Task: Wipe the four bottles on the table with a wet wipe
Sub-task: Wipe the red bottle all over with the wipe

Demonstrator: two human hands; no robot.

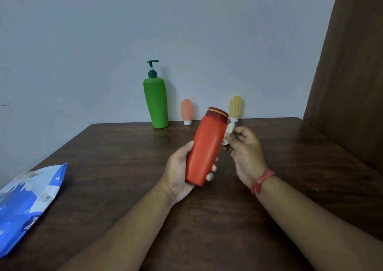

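Orange-red plastic bottle with a dark red cap (207, 146) sits tilted in the air above the dark brown wooden surface (124, 156), cap leaning away and to the right. The left hand (182, 173) has its grip closed round the lower body, thumb on the near-left face and fingertips showing past the right edge. The right hand (246, 152), a red thread band (262, 182) at its wrist, pinches a small crumpled whitish wet wipe (228, 134) against the bottle's upper right side, just below the cap.

Well behind, lined up by the grey wall, stand a tall green pump bottle (157, 102), a small pale-orange squeeze tube on its white cap (187, 111) and a small yellow squeeze tube (235, 107), partly hidden behind the held bottle. A blue and white wipe packet (27, 204) lies at the left edge of the surface.

Risks, as I judge them: the wipe is bunched very small, so it may cover only a narrow strip and leave faces untouched, or slip from the pinch. A wetted plastic body could slide in the left grip as it is turned, dropping onto the surface. Reaching later for the small tubes, which balance on narrow caps, could topple them.
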